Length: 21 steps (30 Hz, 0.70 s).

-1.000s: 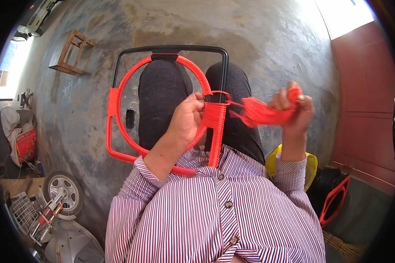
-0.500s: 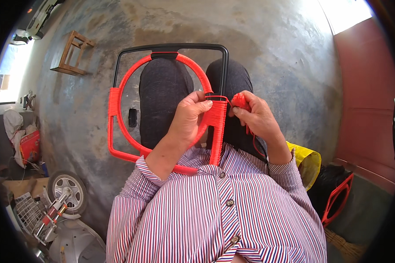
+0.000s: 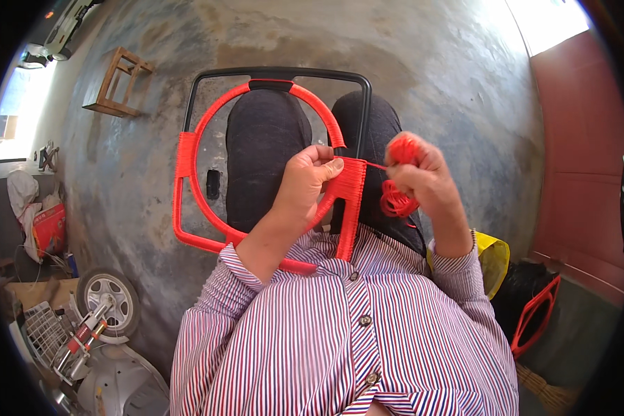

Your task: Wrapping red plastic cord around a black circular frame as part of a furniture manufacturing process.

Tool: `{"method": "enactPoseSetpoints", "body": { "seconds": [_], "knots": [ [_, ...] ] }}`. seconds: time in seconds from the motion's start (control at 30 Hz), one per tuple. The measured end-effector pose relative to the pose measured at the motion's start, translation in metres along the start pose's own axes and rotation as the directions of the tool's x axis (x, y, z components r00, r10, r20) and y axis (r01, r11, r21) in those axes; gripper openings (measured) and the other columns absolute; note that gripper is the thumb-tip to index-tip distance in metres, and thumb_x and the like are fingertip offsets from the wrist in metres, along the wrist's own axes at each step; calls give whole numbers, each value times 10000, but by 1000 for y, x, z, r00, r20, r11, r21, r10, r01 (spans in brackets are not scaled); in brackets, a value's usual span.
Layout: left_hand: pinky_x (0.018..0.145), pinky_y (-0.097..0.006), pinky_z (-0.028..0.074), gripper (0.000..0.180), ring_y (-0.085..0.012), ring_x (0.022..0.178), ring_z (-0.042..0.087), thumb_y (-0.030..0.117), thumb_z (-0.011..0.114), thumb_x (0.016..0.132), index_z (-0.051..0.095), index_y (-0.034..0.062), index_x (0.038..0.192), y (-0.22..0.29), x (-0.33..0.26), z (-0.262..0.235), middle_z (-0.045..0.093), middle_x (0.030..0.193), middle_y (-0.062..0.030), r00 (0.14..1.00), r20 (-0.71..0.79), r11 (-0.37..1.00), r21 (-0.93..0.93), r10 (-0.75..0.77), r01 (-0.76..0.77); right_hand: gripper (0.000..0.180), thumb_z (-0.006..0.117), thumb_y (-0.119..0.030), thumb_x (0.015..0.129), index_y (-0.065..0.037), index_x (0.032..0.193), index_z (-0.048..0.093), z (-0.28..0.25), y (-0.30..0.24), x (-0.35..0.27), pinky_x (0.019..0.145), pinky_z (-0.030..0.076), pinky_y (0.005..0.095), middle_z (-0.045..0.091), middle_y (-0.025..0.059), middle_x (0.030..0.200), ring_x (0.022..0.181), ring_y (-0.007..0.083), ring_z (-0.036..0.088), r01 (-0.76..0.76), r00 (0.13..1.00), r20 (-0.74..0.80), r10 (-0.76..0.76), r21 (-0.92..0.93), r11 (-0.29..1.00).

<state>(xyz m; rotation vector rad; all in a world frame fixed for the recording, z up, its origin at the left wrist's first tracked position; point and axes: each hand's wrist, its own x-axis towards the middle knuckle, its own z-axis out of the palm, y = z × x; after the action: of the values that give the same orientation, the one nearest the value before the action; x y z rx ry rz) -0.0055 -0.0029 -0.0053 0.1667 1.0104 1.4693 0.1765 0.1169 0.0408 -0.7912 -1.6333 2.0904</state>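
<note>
Across my knees lies a black frame with a round ring inside a squarish outer bar. Red cord is wound closely over most of the ring and over the lower and side bars; the top bar is bare black. My left hand pinches the wrapped part where ring and right bar meet, thumb on top. To the right of the frame, my right hand is closed on a bundle of red cord. A taut strand runs from it to the right bar, and loose loops hang below the hand.
A small wooden stool stands on the concrete floor at the far left. A scooter wheel is at the lower left. On the right are a yellow bag, a black bag, another red-wrapped frame and a red door.
My right hand has moved right and slightly up with the cord bundle, drawing the strand tight against the bar. The frame has shifted slightly right; my left hand keeps its hold.
</note>
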Motion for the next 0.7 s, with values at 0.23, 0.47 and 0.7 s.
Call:
{"method": "enactPoseSetpoints", "body": {
  "seconds": [0.23,0.47,0.7],
  "knots": [
    [855,-312,552,130,-138,866,648,87,541,951,551,33,1069,-1,0,-2,638,920,-50,996,86,967,-247,-38,58,124,585,-152,958,-33,986,573,-103,-10,-18,513,418,224,610,58,741,556,101,520,135,841,-540,-37,144,980],
    [864,-339,552,137,-161,875,651,80,464,969,552,18,1054,0,4,1,641,926,-68,989,98,938,-317,-115,140,176,525,-199,989,-47,1069,565,-308,46,-105,642,441,314,533,28,798,707,159,523,669,671,-696,-254,422,612],
    [859,-350,583,153,-208,909,680,-17,462,947,562,-18,1062,-4,7,-1,661,975,-131,984,33,937,-300,-177,179,383,531,-82,783,25,1137,628,-101,7,-58,814,453,333,609,91,1027,919,220,575,167,948,-300,-104,192,967]
  ]
}}
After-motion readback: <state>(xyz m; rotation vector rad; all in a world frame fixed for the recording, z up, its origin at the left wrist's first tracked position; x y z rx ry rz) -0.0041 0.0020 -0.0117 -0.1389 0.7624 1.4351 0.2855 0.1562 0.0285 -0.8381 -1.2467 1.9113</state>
